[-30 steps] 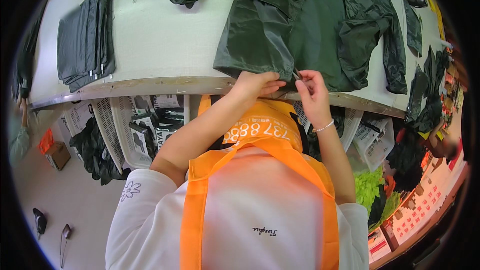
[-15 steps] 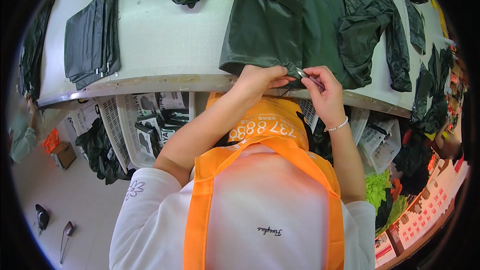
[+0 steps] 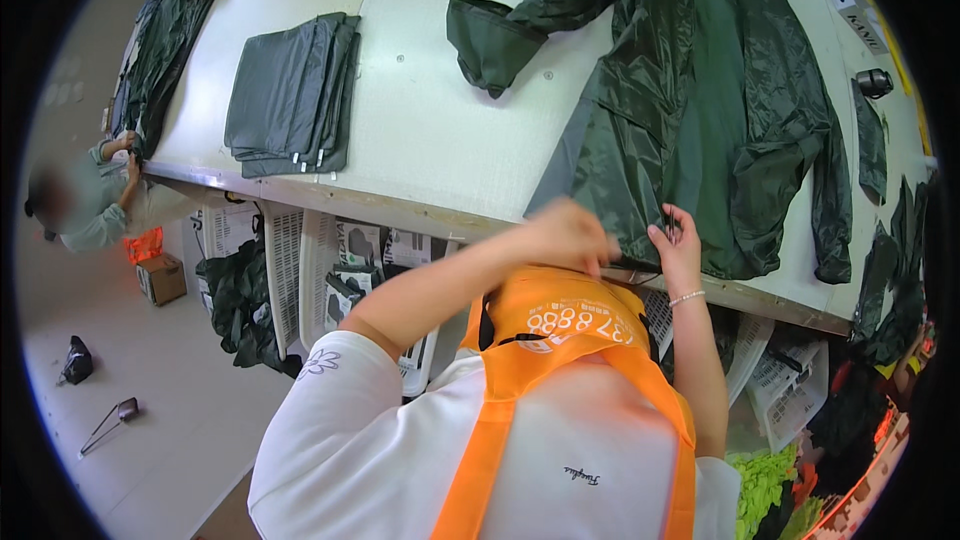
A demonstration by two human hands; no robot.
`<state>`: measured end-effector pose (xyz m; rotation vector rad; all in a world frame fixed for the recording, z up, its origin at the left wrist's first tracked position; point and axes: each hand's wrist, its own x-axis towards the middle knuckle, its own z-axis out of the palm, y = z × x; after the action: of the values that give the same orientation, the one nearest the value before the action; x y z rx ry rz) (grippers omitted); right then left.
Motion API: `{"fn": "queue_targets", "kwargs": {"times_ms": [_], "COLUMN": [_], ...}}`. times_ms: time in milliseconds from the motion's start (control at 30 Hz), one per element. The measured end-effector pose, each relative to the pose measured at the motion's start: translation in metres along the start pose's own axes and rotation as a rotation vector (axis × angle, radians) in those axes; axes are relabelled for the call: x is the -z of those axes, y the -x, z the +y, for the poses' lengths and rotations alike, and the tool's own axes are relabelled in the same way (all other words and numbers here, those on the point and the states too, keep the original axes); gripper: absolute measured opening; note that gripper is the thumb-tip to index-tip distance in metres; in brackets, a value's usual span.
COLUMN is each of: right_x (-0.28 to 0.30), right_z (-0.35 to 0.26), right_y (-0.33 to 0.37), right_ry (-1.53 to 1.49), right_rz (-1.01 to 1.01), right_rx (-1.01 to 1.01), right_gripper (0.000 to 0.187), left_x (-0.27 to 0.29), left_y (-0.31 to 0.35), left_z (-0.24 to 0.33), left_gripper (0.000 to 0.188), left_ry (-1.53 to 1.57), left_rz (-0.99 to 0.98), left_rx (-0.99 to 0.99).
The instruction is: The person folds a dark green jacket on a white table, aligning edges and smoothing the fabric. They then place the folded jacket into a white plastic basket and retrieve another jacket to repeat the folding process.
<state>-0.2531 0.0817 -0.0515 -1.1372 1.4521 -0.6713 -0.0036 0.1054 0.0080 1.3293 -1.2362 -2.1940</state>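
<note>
A dark green, shiny hooded raincoat (image 3: 640,110) lies spread on the pale table (image 3: 420,130), its hem at the near edge. My right hand (image 3: 682,252) is at that hem, fingers closed around small thread snips (image 3: 671,227); they show only as a thin dark shape here, while their metal tip shows more clearly in the earlier picture. To its left, my left hand (image 3: 570,238) is over the coat's near left corner. Motion smears its fingers, so I cannot see whether it grips the cloth.
A stack of folded dark green garments (image 3: 292,95) lies on the left. White crates (image 3: 318,285) with packaged goods stand under the table edge. At far left a co-worker (image 3: 85,195) handles dark cloth. A cardboard box (image 3: 160,278) sits on the floor; a black cylindrical object (image 3: 874,83) stands at right.
The view has swung left, so table and coat appear farther right and lower. My left hand has come away from the snips and is moving; my right hand still holds them.
</note>
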Motion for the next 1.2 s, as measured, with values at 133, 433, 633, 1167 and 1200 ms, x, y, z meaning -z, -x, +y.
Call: {"fn": "queue_targets", "kwargs": {"times_ms": [133, 433, 633, 1167, 1200], "right_x": [0.011, -0.041, -0.036, -0.010, -0.010], "right_z": [0.002, -0.132, -0.152, -0.115, -0.108], "right_y": [0.013, -0.011, -0.042, -0.048, -0.055], "right_ry": [0.401, -0.024, -0.115, -0.241, -0.220], "right_rz": [0.177, 0.058, -0.174, 0.273, 0.346], "right_rx": [0.079, 0.418, 0.083, 0.444, 0.460], "right_gripper": [0.038, 0.034, 0.024, 0.024, 0.028], "left_x": [0.162, 0.077, -0.001, 0.027, 0.010], "left_y": [-0.029, -0.022, -0.014, -0.021, -0.011], "left_z": [-0.017, 0.035, 0.023, 0.070, 0.083], "left_gripper": [0.041, 0.029, 0.029, 0.086, 0.081], "left_ry": [-0.416, -0.253, -0.615, 0.455, 0.326], "left_rz": [1.803, 1.288, 0.916, -0.269, -0.126], "left_rx": [-0.527, -0.778, -0.957, -0.673, -0.603]}}
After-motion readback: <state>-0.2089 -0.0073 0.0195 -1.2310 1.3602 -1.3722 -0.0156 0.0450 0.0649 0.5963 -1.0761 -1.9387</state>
